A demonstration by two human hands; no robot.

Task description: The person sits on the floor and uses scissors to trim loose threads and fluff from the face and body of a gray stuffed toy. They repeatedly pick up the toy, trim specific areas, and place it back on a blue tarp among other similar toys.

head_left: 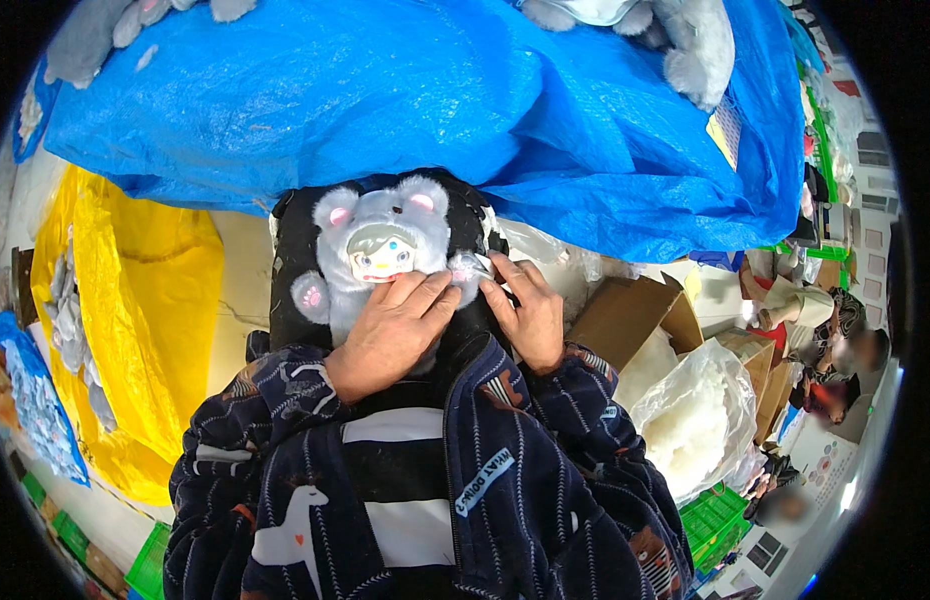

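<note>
Grey plush bear-hooded doll lies face-up on black support, ears near far edge. Left hand bends fingers over body below face; grip cannot be told. Right hand, by right edge: thumb, forefinger at paw, pinch unclear. Seems best: brace body with left, part fur so paw's rim shows.

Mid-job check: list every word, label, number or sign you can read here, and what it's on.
I don't copy wording out; this is where it stands:
Navy patterned fabric jacket: pale-blue patch on its right front, dark lettering, readable.
Small pale-blue sleeve patch: too small to read.
Grey plush bear-hooded doll: no lettering visible.
White wall poster with round pictures, far right: too small to read.
</note>
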